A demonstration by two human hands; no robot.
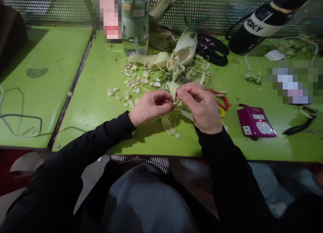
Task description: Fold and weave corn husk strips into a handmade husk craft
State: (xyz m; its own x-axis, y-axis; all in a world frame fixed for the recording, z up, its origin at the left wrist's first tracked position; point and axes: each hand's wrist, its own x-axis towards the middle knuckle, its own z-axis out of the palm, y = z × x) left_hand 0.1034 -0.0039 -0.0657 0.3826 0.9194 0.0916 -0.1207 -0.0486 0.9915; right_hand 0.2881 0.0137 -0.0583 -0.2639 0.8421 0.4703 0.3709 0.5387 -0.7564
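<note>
Between my two hands is a pale, dried corn husk strip (pixel 173 88), pinched near its middle. My left hand (pixel 153 107) closes thumb and fingers on it from the left. From the right, my right hand (pixel 200 105) pinches it too, and the fingertips nearly meet. Loose husk strips (pixel 167 124) hang or lie just below the hands; I cannot tell which join the held piece. Scissors with red and yellow handles (pixel 223 103) lie partly hidden behind my right hand. Beyond the hands are a large husk bundle (pixel 185 48) and a heap of shredded green and cream scraps (pixel 137 80).
A clear bottle with a green lid (pixel 135 28) stands at the back, beside more husks (pixel 161 39). Further right are a black pad (pixel 212 49), a dark bottle (pixel 262 23), a purple socket box (pixel 256 122) and a black strap (pixel 301 124). A metal mesh (pixel 63 7) borders the green table (pixel 101 102).
</note>
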